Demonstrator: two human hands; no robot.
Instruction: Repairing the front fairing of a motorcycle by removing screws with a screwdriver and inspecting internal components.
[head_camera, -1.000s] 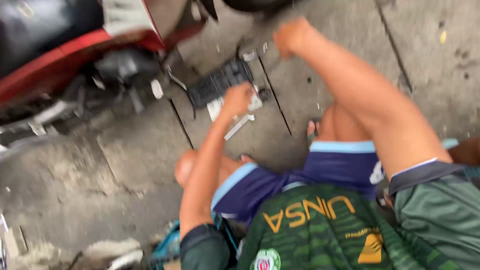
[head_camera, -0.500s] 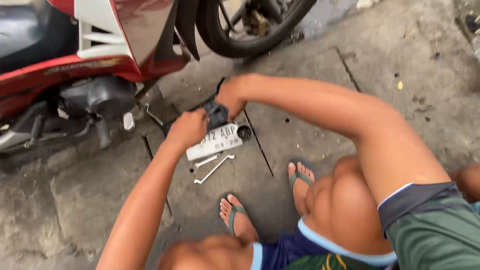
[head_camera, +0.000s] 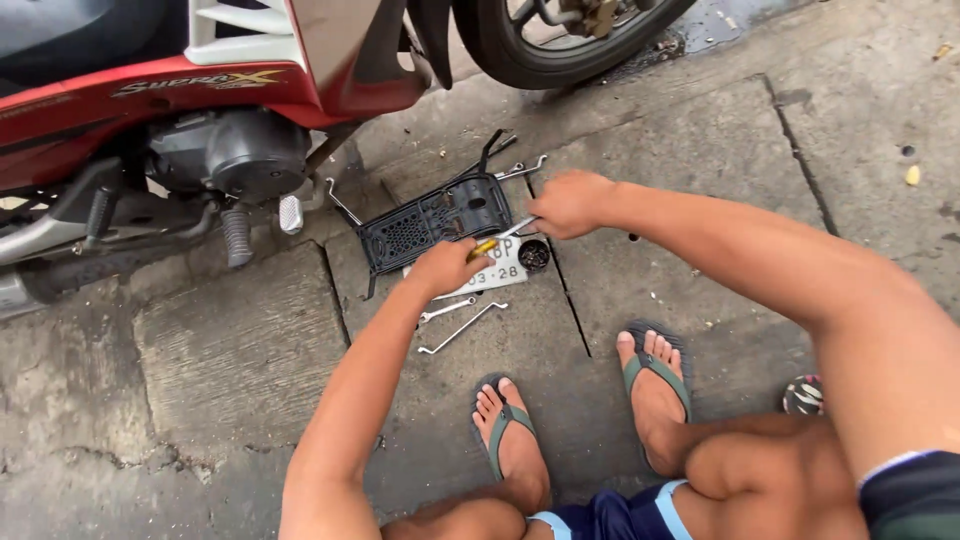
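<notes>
- My left hand (head_camera: 452, 265) sits just above the middle of the frame, fingers curled closed around the yellow handle of a screwdriver (head_camera: 497, 240); only a short piece of the handle shows past the knuckles.
- My right hand (head_camera: 572, 203), up and to the right of the left one, is a loose fist pinched on the far, metal end of the same tool.
- The screwdriver's long axis runs from lower left to upper right, handle toward the left hand and shaft toward the right. I cannot tell where its tip is, as the right hand covers it.
- I judge it light and stiff. The bare shaft looks slippery, so the handle is the surer place to grip, and the shaft wants only a steadying pinch.
- Under both hands lies a black plastic grille panel (head_camera: 430, 222) flat on the concrete pavement (head_camera: 200, 340), its long side also slanting up to the right. It looks light and somewhat brittle, best lifted by its outer frame.
- A white number plate (head_camera: 497, 272) pokes out from beneath the left hand, touching the panel's lower edge.
- Two slim wrenches (head_camera: 455, 320) lie just below the plate, and a small round dark cap (head_camera: 534, 254) sits beside it.
- A red motorcycle (head_camera: 170, 110) fills the upper left.
</notes>
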